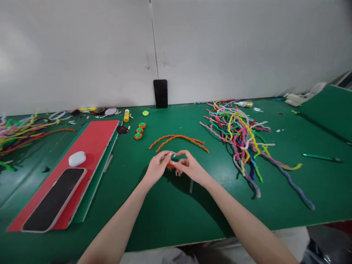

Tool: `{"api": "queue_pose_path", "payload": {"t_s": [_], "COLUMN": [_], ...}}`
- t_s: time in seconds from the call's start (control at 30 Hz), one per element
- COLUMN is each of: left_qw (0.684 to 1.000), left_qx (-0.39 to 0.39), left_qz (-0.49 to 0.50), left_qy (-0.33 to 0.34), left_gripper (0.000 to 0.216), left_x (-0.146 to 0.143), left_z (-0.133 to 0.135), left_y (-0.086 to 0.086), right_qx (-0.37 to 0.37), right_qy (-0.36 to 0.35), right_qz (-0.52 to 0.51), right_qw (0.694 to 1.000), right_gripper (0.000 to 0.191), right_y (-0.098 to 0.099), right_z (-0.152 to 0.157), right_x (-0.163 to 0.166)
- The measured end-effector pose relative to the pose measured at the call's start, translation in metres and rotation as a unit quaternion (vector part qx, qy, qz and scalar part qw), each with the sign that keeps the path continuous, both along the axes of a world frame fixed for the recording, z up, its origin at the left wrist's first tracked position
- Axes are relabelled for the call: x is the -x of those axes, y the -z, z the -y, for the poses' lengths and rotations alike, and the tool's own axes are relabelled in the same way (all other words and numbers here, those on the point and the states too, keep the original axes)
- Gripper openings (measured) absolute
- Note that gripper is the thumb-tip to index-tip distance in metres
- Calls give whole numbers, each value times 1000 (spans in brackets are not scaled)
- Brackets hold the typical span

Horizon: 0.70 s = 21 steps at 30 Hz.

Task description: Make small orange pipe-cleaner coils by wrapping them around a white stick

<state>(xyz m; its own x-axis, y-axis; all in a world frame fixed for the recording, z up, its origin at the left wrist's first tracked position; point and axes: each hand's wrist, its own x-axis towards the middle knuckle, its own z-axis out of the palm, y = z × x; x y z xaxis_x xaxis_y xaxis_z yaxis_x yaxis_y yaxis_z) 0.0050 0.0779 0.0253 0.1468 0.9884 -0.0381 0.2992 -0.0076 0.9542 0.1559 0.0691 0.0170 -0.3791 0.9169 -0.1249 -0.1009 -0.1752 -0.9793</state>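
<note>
In the middle of the green table [154, 212], my left hand [158, 167] and my right hand [191, 169] meet, fingers pinched. Between them is a small orange pipe cleaner piece [171, 164], mostly covered by fingers, so its shape is hard to make out. Both hands grip it. Just beyond my hands lie two loose orange pipe cleaners [178, 136], slightly bent and crossing. To their left sit several small orange coils with green tops [140, 130] in a row. A narrow translucent strip [191, 186] lies under my right wrist.
On the right spreads a heap of coloured pipe cleaners [242, 139], with a green pen-like tool [320, 157] beyond. At left, a red board [96, 143] carries a phone [55, 200] and white earbud case [77, 158]. Another phone [160, 94] leans against the wall; a glue stick [126, 115] stands nearby.
</note>
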Motion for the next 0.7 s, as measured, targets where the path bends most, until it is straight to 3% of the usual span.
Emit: {"api": "queue_pose_path", "payload": {"t_s": [0.17, 0.37, 0.53, 0.7], "left_qw": [999, 999, 982, 930], "left_qx": [23, 0, -59, -133], "left_qz": [12, -18, -163, -331], "left_qy": [35, -42, -71, -91], "left_gripper": [26, 26, 30, 25], "left_x": [-1, 3, 19, 32], "left_z": [1, -1, -5, -7], "left_y": [1, 2, 2, 8], "right_qx": [-25, -34, -55, -58], "right_qy": [31, 37, 65, 77], "right_qz": [36, 45, 67, 81], "right_qw": [999, 998, 994, 992], "right_gripper": [41, 36, 30, 30], "right_y": [3, -1, -5, -3], "right_z": [0, -1, -2, -5], "right_x": [0, 0, -2, -2]}}
